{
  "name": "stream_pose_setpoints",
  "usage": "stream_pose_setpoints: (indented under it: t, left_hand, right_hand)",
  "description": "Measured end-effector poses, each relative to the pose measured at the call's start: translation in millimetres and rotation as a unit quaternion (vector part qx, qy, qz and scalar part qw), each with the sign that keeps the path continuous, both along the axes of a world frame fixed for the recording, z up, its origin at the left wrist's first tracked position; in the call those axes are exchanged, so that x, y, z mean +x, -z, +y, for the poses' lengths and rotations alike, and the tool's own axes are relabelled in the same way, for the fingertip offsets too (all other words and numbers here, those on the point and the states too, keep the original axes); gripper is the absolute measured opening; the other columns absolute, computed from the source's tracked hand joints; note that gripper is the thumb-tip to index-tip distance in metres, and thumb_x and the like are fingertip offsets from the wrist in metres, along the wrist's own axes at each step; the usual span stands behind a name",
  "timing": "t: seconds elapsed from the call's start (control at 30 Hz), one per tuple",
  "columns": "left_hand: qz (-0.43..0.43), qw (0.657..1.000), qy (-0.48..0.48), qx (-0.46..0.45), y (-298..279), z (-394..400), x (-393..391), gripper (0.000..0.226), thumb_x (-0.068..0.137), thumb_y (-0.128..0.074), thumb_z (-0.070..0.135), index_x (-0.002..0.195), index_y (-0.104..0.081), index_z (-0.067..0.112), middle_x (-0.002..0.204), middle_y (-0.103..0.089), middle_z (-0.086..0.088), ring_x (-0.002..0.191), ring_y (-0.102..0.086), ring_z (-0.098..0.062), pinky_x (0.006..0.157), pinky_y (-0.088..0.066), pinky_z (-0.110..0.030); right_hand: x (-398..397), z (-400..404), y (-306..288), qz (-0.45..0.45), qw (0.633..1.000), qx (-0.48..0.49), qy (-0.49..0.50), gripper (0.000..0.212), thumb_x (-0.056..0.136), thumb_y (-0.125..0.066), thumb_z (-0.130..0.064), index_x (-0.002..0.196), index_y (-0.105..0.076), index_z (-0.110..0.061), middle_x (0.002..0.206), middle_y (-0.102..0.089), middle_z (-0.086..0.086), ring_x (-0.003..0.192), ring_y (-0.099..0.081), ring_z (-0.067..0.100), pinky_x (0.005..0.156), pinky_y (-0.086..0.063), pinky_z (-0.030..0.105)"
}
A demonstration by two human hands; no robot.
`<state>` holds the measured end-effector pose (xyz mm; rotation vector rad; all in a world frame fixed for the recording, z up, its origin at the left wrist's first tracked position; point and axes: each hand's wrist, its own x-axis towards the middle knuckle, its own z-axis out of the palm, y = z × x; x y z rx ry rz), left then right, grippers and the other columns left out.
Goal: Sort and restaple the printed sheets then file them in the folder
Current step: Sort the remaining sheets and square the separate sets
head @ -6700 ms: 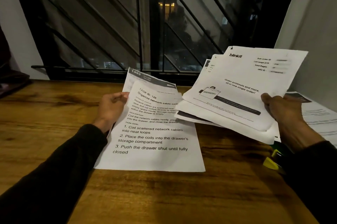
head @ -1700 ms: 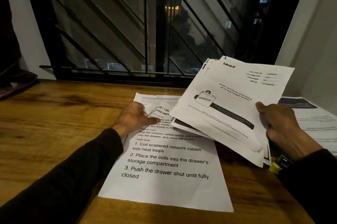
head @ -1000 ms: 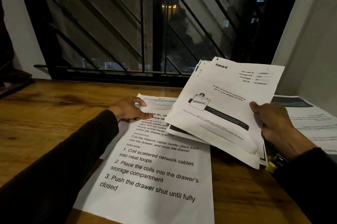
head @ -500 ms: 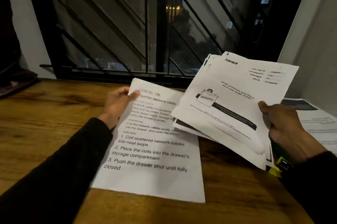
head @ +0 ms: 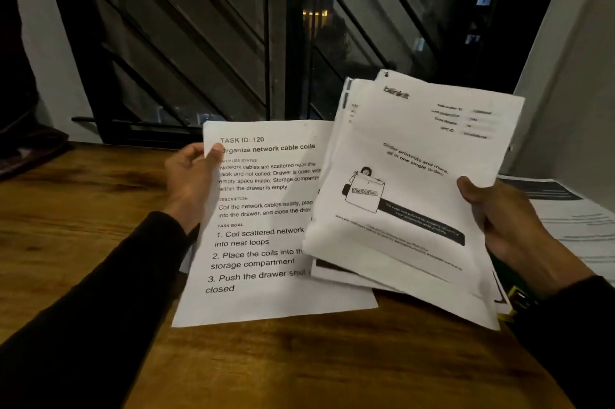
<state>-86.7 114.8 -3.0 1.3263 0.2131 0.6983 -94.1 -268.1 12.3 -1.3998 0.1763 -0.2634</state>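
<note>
My left hand point(head: 191, 180) grips the upper left edge of a printed sheet headed "TASK ID: 120" point(head: 263, 242), lifted and tilted toward me, thumb on its front. My right hand point(head: 496, 212) holds a loose stack of several printed sheets point(head: 409, 195) by the right edge, with a "blinkit" cover page on top. The stack overlaps the right side of the task sheet and hides part of its text. More printed pages point(head: 579, 218) lie flat at the far right. A green and yellow object point(head: 514, 298) shows under my right wrist; I cannot tell what it is.
The wooden table point(head: 76, 242) runs under both arms. A dark window with a metal grille point(head: 266, 42) stands behind it. A white wall point(head: 572, 92) closes the right side. Dark cloth point(head: 23, 145) lies at the far left.
The task sheet lay flat under my left hand a second ago. My left hand has gripped its top left edge and raised it toward me. The stack in my right hand stayed about where it was.
</note>
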Motion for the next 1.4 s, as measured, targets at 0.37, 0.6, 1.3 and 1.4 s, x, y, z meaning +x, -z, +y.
stream_pose_setpoints:
  t: [0.37, 0.6, 1.3, 1.4]
  left_hand:
    - [0.099, 0.984, 0.142, 0.047, 16.9, -72.3, -12.9, 0.007, 0.097, -0.058, 0.009, 0.099, -0.064, 0.005, 0.083, -0.073, -0.016, 0.064, -0.068, -0.018, 0.057, -0.055, -0.027]
    - [0.241, 0.880, 0.045, 0.407, 35.4, -26.1, 9.9, 0.055, 0.084, -0.074, 0.044, 0.129, -0.053, 0.022, 0.125, -0.065, 0.002, 0.110, -0.060, -0.024, 0.092, -0.053, -0.039]
    - [0.072, 0.993, 0.085, -0.029, 17.8, -6.8, 4.5, 0.045, 0.090, -0.062, -0.006, 0.134, -0.051, 0.002, 0.121, -0.068, -0.009, 0.100, -0.068, -0.023, 0.080, -0.057, -0.031]
    - [0.064, 0.994, 0.081, -0.042, 18.5, -6.8, 6.4, 0.045, 0.090, -0.061, -0.008, 0.132, -0.050, 0.002, 0.120, -0.067, -0.010, 0.097, -0.068, -0.022, 0.081, -0.055, -0.030]
  right_hand:
    - [-2.9, 43.0, 29.2, 0.049, 0.971, -0.186, -0.142, 0.028, 0.092, -0.062, -0.015, 0.118, -0.060, -0.023, 0.117, -0.068, -0.003, 0.104, -0.064, 0.022, 0.096, -0.049, 0.043]
    - [-0.2, 27.9, 24.9, 0.035, 0.975, -0.215, -0.035, 0.033, 0.092, -0.060, -0.005, 0.123, -0.056, -0.012, 0.117, -0.065, 0.005, 0.105, -0.062, 0.027, 0.090, -0.047, 0.035]
    - [-2.2, 9.1, 1.4, 0.008, 0.994, 0.011, 0.111, 0.024, 0.095, -0.055, -0.005, 0.118, -0.057, -0.012, 0.105, -0.057, -0.001, 0.068, -0.050, 0.006, 0.038, -0.043, 0.010]
    - [-1.3, 9.6, 1.6, 0.004, 0.995, 0.026, 0.100, 0.029, 0.095, -0.055, -0.003, 0.123, -0.056, -0.011, 0.106, -0.060, -0.001, 0.070, -0.052, 0.005, 0.038, -0.042, 0.008]
